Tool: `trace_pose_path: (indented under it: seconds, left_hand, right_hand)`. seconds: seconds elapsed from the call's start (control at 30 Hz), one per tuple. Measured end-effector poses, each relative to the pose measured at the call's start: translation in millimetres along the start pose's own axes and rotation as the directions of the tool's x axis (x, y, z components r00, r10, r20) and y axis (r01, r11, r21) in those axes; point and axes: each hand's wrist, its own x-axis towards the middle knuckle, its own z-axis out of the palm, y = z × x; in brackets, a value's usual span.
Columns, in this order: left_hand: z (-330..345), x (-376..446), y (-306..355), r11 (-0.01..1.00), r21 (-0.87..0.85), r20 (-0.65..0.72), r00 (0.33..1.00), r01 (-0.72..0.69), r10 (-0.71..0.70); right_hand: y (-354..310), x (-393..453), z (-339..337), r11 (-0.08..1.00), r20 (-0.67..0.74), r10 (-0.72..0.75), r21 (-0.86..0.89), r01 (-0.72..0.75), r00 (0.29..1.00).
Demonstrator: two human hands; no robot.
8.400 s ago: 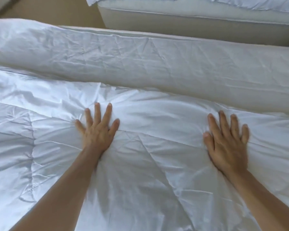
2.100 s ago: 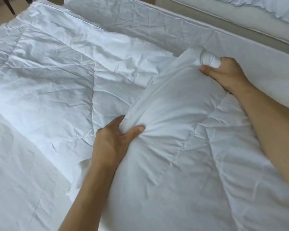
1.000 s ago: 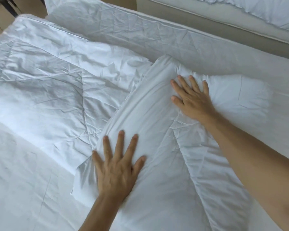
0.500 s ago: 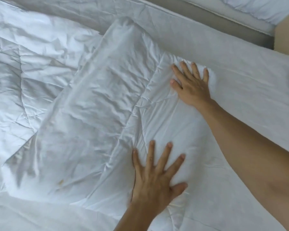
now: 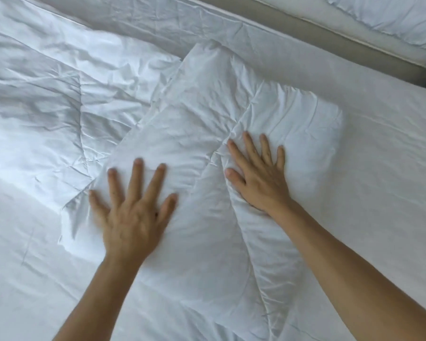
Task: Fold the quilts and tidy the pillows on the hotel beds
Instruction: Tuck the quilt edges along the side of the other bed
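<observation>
A white quilt [image 5: 59,99] lies on the bed, its right end folded over into a thick puffy flap [image 5: 197,114] that runs from the far middle down toward me. My left hand [image 5: 133,212] lies flat with spread fingers on the near left part of that flap, slightly blurred. My right hand [image 5: 258,173] presses flat on the flap's right part, beside a stitched seam. Neither hand grips the cloth. No pillow shows in the head view.
The white bed sheet [image 5: 384,168] is bare to the right of the fold and at the near left. Beyond a narrow gap, a second bed's beige base [image 5: 330,28] and its white bedding [image 5: 391,16] cross the top right.
Both hands let go of the gripped quilt edge and went flat on the folded flap. Over the last half second my left hand slid left across it and my right hand shifted nearer.
</observation>
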Motion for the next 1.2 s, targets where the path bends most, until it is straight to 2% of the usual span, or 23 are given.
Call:
trace_pose_path:
  seconds: [0.07, 0.17, 0.23, 0.37, 0.53, 0.63, 0.83, 0.97, 1.1, 1.2]
  left_hand:
    - [14, 1, -28, 0.998, 0.000, 0.065, 0.996, 0.059, -0.059]
    - [18, -8, -36, 1.000, 0.004, 0.126, 0.992, 0.029, -0.029]
    - [-2, -13, -34, 1.000, -0.010, 0.122, 0.992, 0.022, -0.020]
    - [-79, -33, -44, 0.998, -0.054, 0.009, 1.000, 0.022, -0.022]
    - [-192, -91, -98, 0.992, -0.125, -0.192, 0.980, 0.029, -0.052]
    - [-242, -141, -151, 0.992, -0.122, -0.258, 0.966, -0.008, -0.023]
    - [-320, -256, -293, 0.993, -0.112, -0.249, 0.966, 0.039, -0.066]
    - [-361, -318, -392, 0.990, -0.112, -0.257, 0.960, 0.085, -0.112]
    - [-377, -331, -459, 0.944, -0.299, -0.259, 0.940, 0.142, -0.224]
    - [-385, -317, -500, 0.939, -0.301, -0.248, 0.937, 0.167, -0.246]
  right_hand:
    - [-5, 1, 17, 0.999, 0.028, 0.005, -0.039, -0.004, 1.000]
    - [-13, 6, 14, 0.996, 0.127, 0.028, -0.090, -0.016, 0.991]
    - [-27, -2, -8, 0.997, 0.126, 0.049, -0.073, -0.040, 0.991]
    - [-93, -36, -80, 0.999, 0.076, -0.012, 0.032, 0.009, 0.997]
    - [-208, -83, -176, 0.987, -0.042, -0.133, 0.089, 0.136, 0.990]
    - [-284, -120, -218, 0.985, -0.079, -0.114, 0.122, 0.123, 0.990]
    - [-443, -203, -272, 0.979, -0.103, -0.152, 0.119, 0.164, 0.983]
    - [-544, -247, -290, 0.962, -0.056, -0.108, 0.246, 0.118, 0.993]
    - [-633, -253, -279, 0.939, -0.028, -0.214, 0.269, 0.213, 0.977]
    - [-688, -237, -270, 0.923, -0.007, -0.286, 0.268, 0.277, 0.958]
